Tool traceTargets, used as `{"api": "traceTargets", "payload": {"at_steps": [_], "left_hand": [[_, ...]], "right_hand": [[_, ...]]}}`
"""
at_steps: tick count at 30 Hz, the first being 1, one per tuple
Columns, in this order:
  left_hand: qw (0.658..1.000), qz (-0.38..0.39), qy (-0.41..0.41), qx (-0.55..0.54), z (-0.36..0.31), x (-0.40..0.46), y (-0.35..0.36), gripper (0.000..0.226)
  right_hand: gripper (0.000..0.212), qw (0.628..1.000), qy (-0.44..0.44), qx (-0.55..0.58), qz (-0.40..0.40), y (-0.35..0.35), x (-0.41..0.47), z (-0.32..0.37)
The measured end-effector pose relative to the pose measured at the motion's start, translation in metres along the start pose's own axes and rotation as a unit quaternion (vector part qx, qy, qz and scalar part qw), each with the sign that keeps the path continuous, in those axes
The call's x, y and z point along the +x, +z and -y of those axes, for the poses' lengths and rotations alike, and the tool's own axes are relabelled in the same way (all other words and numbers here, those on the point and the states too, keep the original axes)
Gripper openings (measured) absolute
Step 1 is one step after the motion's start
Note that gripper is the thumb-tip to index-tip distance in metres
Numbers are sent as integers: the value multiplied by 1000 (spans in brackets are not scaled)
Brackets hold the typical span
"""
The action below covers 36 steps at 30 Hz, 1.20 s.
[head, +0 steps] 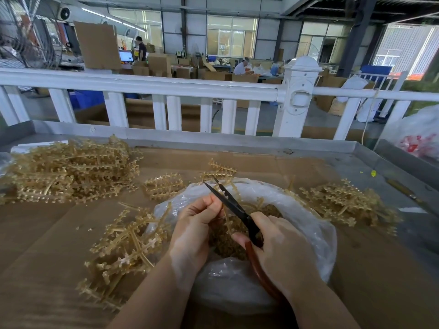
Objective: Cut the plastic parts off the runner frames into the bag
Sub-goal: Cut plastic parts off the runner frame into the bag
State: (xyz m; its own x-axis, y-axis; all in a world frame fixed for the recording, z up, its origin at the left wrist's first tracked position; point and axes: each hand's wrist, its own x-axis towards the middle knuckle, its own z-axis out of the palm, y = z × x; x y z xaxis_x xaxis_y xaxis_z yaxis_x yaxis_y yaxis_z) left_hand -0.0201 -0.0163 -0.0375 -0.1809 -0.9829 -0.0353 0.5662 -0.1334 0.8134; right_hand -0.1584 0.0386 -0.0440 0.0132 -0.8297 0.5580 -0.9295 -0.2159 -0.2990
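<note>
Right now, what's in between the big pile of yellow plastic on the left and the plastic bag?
In the head view, a small runner frame lies on the cardboard between the big pile and the bag. Bare cardboard surrounds it.

The right hand [282, 248] covers most of the scissors [234, 206]: only the dark blades and a stretch of reddish handle show, and the handle's near end is lost under the wrist. What the left hand [197, 230] pinches is hidden behind its curled fingers. The bag [308, 224] has its near wall screened by both forearms, and the cut parts inside blur into one brown mass (single pieces cannot be told apart). The far-left heap of runner frames [71, 169] runs off the left edge. At the right edge a second plastic bag [418, 136] is cut off, its red contents unreadable.
</note>
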Motion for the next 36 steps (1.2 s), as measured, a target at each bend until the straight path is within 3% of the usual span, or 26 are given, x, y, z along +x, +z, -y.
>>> {"api": "traceTargets", "payload": {"at_steps": [4, 10, 17, 21, 24, 36], "left_hand": [[1000, 4, -13, -6, -2, -1, 3, 9], [1000, 7, -14, -5, -3, -1, 1, 11], [999, 14, -22, 25, -4, -1, 0, 29], [1000, -5, -17, 2, -2, -1, 1, 6], [1000, -19, -12, 0, 1, 1, -2, 16], [999, 3, -4, 36, 1, 2, -5, 10]], "right_hand": [[32, 1000, -12, -8, -13, 1, 0, 0], [36, 1000, -10, -5, -25, 1, -1, 1], [18, 1000, 11, -13, 0, 3, -1, -2], [19, 1000, 10, -16, 2, 4, 0, -2], [18, 1000, 6, -7, 3, 3, 1, -2], [26, 1000, -13, 3, -16, 3, 1, -1]]}}
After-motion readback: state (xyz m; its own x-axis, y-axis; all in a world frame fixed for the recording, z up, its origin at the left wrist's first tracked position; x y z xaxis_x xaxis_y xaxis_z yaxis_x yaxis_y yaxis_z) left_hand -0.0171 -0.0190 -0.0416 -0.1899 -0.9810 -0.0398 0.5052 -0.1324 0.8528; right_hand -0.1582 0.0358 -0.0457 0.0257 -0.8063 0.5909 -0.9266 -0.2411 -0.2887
